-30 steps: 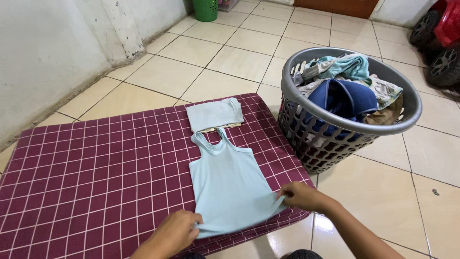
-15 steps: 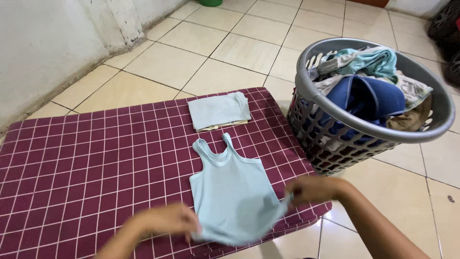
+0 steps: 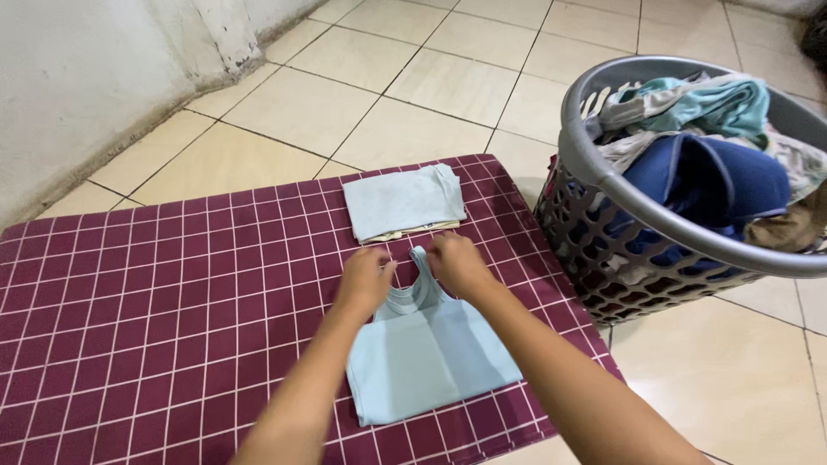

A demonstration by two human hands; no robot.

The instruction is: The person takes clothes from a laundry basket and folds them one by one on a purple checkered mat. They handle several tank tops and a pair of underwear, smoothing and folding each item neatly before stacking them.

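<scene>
Under our fingers, the pale blue tank top (image 3: 426, 357) now lies doubled on the maroon checked mat (image 3: 155, 310), its hem carried up to the straps, where left hand (image 3: 366, 280) and right hand (image 3: 457, 263) pinch it, just short of the folded pile (image 3: 401, 202).

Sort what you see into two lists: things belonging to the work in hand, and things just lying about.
In hand:
- light blue tank top, folded in half
- left hand and right hand at its straps
- maroon checked mat beneath

Lying about:
- folded blue garment
- grey laundry basket of clothes
- tiled floor
</scene>
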